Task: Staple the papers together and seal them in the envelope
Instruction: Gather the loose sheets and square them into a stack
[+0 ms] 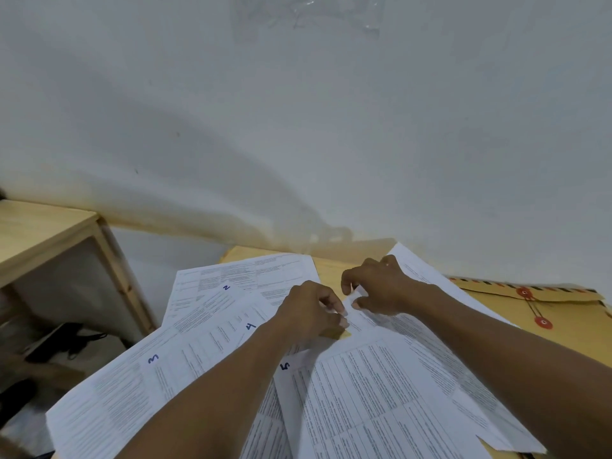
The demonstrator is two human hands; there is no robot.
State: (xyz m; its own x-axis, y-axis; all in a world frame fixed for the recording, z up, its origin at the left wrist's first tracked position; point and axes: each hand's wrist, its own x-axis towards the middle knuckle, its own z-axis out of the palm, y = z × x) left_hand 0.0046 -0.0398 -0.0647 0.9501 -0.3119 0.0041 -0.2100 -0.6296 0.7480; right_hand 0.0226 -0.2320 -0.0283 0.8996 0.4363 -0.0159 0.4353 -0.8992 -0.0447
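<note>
Several printed white sheets (198, 342) lie fanned over the wooden table, hand-numbered in blue: 2, 3, 4 and 5. My left hand (311, 313) pinches the far corner of the sheet marked 5 (371, 392). My right hand (381, 286) pinches a corner of another sheet (427, 276) just beside it, fingertips nearly touching the left hand's. A brown envelope (563, 313) with red string-and-button closure lies flat at the right, partly under the papers. No stapler is in view.
The white wall (298, 127) rises right behind the table. A light wooden shelf unit (49, 233) stands at the left, with dark objects on the floor (66, 339) below it. The table edge (231, 253) shows behind the papers.
</note>
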